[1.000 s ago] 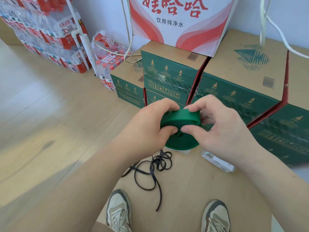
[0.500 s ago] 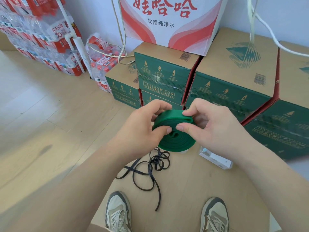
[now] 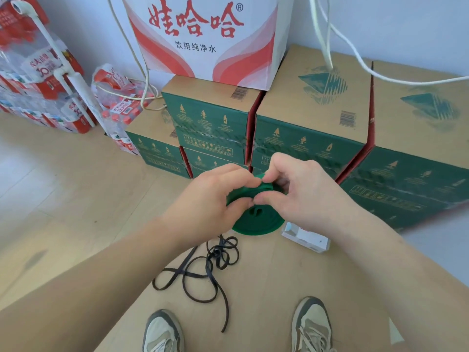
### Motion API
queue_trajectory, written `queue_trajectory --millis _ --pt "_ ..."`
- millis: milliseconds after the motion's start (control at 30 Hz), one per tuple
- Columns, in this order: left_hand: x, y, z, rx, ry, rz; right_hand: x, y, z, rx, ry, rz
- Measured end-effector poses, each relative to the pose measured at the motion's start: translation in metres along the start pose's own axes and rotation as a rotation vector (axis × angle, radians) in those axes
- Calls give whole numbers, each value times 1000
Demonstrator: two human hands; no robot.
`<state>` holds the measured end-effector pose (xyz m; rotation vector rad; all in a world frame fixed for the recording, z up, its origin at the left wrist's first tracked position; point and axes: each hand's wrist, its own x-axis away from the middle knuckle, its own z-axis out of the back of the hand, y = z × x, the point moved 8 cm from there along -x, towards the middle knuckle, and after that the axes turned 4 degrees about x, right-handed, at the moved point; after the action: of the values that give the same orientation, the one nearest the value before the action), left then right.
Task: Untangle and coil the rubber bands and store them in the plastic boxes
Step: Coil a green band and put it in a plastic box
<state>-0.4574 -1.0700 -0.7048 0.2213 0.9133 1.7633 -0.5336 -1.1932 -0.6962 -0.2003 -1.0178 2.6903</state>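
Observation:
A wide green rubber band (image 3: 256, 222), wound into a flat coil, hangs in the air in front of me. My left hand (image 3: 213, 199) grips its left side, thumb and fingers curled round the outer turns. My right hand (image 3: 302, 194) pinches the top of the coil from the right. A thin black rubber band (image 3: 203, 270) lies tangled on the cardboard below. A clear plastic box (image 3: 307, 238) sits on the cardboard just right of the coil, partly hidden by my right wrist.
Green cardboard cartons (image 3: 309, 138) stand stacked right behind my hands, with a white and red carton (image 3: 203, 36) on top. Shrink-wrapped bottle packs (image 3: 43, 80) fill the left. White cables (image 3: 355, 62) hang at the right. My two shoes (image 3: 162, 331) show at the bottom.
My hands have closed tighter over the top of the green coil, so less of it shows. The coil stays in both hands; the view has shifted slightly.

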Motion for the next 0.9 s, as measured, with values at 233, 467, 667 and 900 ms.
queue_trajectory --millis 233,467,667,900 --pt "-9 -35 -62 73 -132 -2 -8 64 -30 43 -196 -128" --pt "-33 -93 -142 51 -239 66 -22 170 -73 -159 -169 -258" --pt "-43 -147 -231 -79 -418 167 -23 274 -113 -32 -189 -351" --pt "-16 -183 -312 -90 -488 242 5 386 -148 136 -125 -480"
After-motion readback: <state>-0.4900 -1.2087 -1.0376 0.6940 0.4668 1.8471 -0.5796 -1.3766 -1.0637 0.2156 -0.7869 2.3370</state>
